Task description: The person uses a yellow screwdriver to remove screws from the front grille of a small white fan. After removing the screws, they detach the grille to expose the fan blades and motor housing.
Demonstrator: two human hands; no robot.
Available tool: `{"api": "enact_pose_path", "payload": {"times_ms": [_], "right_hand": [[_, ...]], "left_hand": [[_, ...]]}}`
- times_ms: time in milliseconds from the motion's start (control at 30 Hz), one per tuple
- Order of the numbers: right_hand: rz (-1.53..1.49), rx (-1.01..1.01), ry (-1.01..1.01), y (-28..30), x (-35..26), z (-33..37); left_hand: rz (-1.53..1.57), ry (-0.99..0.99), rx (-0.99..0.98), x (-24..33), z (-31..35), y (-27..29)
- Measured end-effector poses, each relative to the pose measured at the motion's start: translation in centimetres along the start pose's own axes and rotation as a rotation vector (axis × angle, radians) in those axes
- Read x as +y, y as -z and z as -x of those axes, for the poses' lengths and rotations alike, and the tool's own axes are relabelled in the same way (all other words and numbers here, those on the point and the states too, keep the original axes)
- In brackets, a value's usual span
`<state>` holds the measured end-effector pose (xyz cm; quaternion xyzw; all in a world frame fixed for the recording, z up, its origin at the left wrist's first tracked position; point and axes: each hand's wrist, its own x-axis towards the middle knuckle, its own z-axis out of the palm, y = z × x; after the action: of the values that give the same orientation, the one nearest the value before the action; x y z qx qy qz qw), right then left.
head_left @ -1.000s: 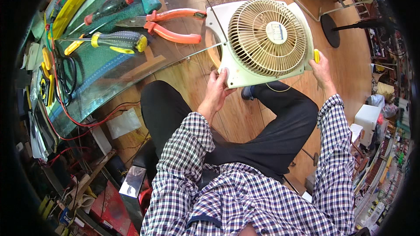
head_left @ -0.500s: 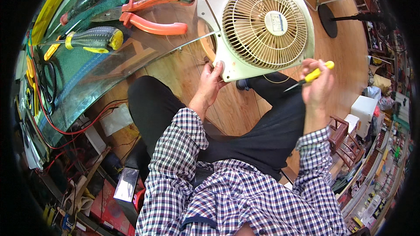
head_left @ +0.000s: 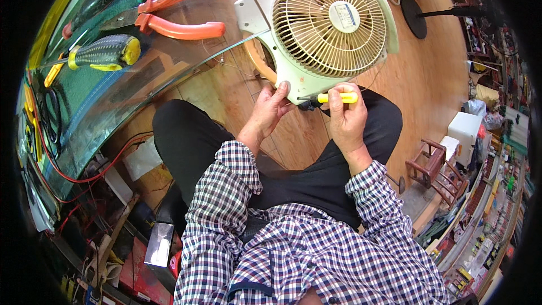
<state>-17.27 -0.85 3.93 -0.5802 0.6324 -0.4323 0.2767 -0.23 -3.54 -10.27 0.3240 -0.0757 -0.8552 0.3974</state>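
A pale box fan (head_left: 316, 73) with a round, yellowed grille (head_left: 305, 28) is tilted in front of me, its left side at the glass table's edge. My left hand (head_left: 268, 108) grips its lower left corner, thumb on the front and fingers behind. In my right hand (head_left: 348, 118) is a screwdriver (head_left: 342, 97) with a yellow handle, held between thumb and fingers. It points left toward the fan's lower corner, close to my left thumb. Whether its tip touches the fan I cannot tell.
On the glass table (head_left: 169, 79) at left lie orange-handled pliers (head_left: 183, 29), a black-and-yellow screwdriver (head_left: 107, 52) and a red-ended screwdriver (head_left: 96, 5). Red wires (head_left: 96, 179) hang beside it. Right, a small wooden stool (head_left: 427, 164) and a white box (head_left: 467, 130) stand near crowded shelves.
My right hand has brought the screwdriver left and slightly down, from beside the fan's right side to its lower left corner. My left hand keeps its hold; the view has shifted a little.
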Motion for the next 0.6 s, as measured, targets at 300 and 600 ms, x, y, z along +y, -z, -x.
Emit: {"api": "enact_pose_path", "payload": {"times_ms": [300, 600], "right_hand": [[0.227, -0.026, 0.215, 1.0, -1.0, 0.6], [0.226, -0.044, 0.251, 1.0, -1.4, 0.4]], "left_hand": [[0.003, -0.017, -0.068, 0.3, 0.2, -0.4], [-0.005, -0.032, -0.04, 0.3, 0.4, -0.4]]}}
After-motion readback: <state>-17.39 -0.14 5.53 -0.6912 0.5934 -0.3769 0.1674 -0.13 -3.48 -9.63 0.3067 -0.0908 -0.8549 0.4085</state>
